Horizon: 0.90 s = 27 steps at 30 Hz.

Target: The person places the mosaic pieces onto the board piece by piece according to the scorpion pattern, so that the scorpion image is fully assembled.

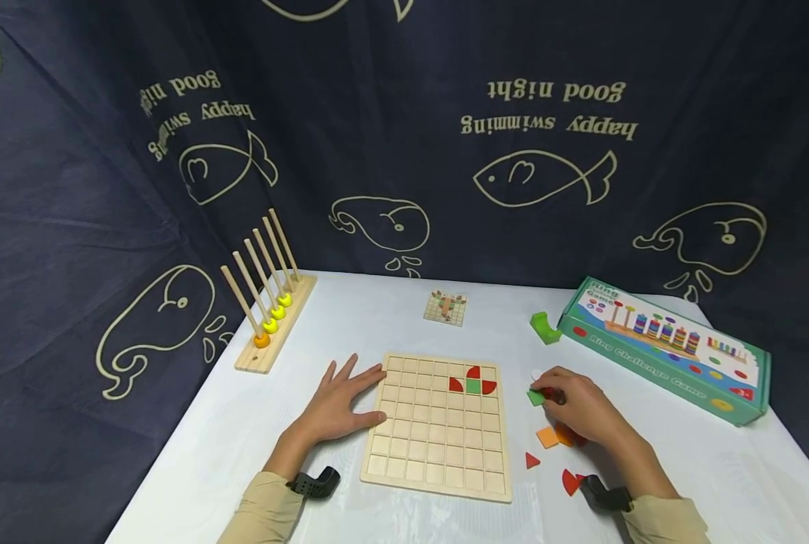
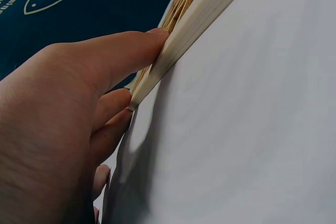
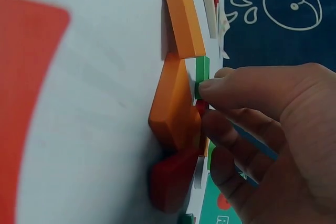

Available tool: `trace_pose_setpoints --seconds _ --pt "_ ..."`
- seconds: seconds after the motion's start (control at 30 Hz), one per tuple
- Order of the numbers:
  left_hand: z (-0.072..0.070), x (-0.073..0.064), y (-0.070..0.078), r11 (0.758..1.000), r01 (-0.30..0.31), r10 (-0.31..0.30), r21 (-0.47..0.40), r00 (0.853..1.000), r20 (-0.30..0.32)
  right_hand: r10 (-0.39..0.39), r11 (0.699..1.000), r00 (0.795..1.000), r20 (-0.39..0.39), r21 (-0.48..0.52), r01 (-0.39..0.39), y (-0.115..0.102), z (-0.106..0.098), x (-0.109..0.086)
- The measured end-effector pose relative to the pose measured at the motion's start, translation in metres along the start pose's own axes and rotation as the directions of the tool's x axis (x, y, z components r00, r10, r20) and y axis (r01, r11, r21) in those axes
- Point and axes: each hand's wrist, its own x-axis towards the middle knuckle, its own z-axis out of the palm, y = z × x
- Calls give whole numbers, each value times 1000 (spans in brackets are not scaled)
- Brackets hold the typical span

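A wooden grid board (image 1: pixel 414 438) lies on the table, with a green square (image 1: pixel 473 386) and red quarter-round pieces (image 1: pixel 456 384) in cells near its far right corner. My left hand (image 1: pixel 336 408) rests against the board's left edge with fingers spread, its thumb touching the rim (image 2: pixel 170 56) in the left wrist view. Right of the board, my right hand (image 1: pixel 577 400) pinches a green block (image 3: pixel 202 72) at its fingertips, low over the table. Orange blocks (image 3: pixel 184 19) and a dark red block (image 3: pixel 170 182) lie close by; the hand partly hides the pile.
A peg stand (image 1: pixel 275 340) with yellow and orange beads stands at the left. A small pattern card (image 1: pixel 445 308) lies behind the board. Back right are a green curved piece (image 1: pixel 544 329) and a game box (image 1: pixel 669 351). Red pieces (image 1: pixel 570 482) lie near the right wrist.
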Motion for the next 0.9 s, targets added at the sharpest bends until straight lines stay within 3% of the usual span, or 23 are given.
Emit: trace_pose_setpoints --seconds 0.67,0.9 --pt "2 2 1 1000 -1 1 4 1000 6 -31 996 999 11 -79 31 -3 -1 2" --pt "1 0 -1 1000 8 -8 5 1000 1 -52 996 998 26 -66 53 -6 -1 6"
